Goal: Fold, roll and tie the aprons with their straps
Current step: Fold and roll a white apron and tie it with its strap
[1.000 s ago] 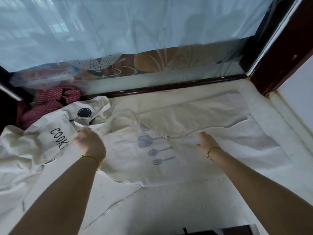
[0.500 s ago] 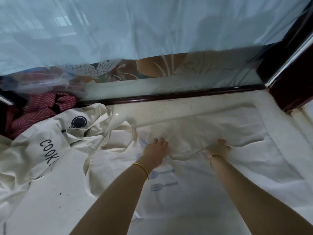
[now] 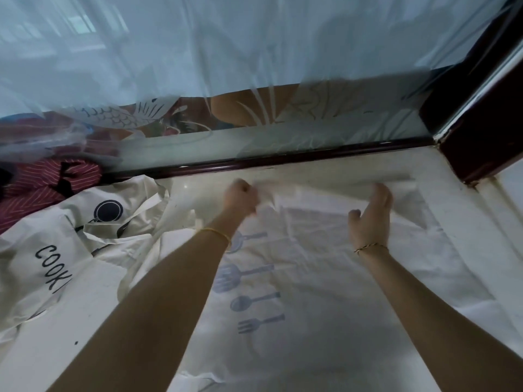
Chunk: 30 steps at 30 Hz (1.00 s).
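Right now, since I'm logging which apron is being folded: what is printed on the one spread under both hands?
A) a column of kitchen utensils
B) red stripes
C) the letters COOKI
A: the apron beneath the left hand and right hand bears a column of blue-grey utensils, a spoon and a fork among them.

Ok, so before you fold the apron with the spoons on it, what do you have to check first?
1. Left hand grips the far edge of the utensil apron: ok.
2. Right hand grips that edge too: not ok, its fingers look straight and only rest on the cloth.
3. Cloth lies smooth: not ok, there are wrinkles across the middle.
4. COOK apron is off the one being folded: cannot tell, the left arm hides where they meet.
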Available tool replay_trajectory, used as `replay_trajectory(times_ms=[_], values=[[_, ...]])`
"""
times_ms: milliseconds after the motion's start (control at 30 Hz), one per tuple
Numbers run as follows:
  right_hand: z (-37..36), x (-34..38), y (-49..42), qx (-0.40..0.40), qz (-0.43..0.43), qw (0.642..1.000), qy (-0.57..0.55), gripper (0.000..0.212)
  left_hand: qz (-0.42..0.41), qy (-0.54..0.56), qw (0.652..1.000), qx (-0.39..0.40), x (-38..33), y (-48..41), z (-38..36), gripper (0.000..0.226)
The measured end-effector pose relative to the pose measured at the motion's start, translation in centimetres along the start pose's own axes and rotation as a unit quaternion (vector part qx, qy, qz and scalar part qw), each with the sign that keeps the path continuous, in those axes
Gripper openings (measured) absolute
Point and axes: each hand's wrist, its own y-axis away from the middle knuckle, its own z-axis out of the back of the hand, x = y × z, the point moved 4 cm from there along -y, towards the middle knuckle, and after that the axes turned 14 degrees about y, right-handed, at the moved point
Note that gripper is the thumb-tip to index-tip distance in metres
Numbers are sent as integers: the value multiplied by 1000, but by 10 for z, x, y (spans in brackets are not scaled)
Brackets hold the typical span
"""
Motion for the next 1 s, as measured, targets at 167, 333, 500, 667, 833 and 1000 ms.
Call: replay_trajectory(times_ms=[167,333,500,667,833,1000], values=[[13,-5,18,-87,84,992,46,58,-58,29,992,-104,-5,4,20,66],[2,-57,66,-21,17,989,143,57,-197,-235,947,93,41,68,-20,36],[16,-91,102,45,-51,986,155,48,-149,-355,827,409,84,161,-84,31],[39,-122,132,37,-141,973,176,51,-223,-542,696,414,106,212,-115,80],[60,-157,154,11,-239,961,140,55,-224,-541,707,398,107,215,-117,35],[70,-168,167,-34,-363,931,-24,49,-160,-388,850,319,71,194,-97,18]])
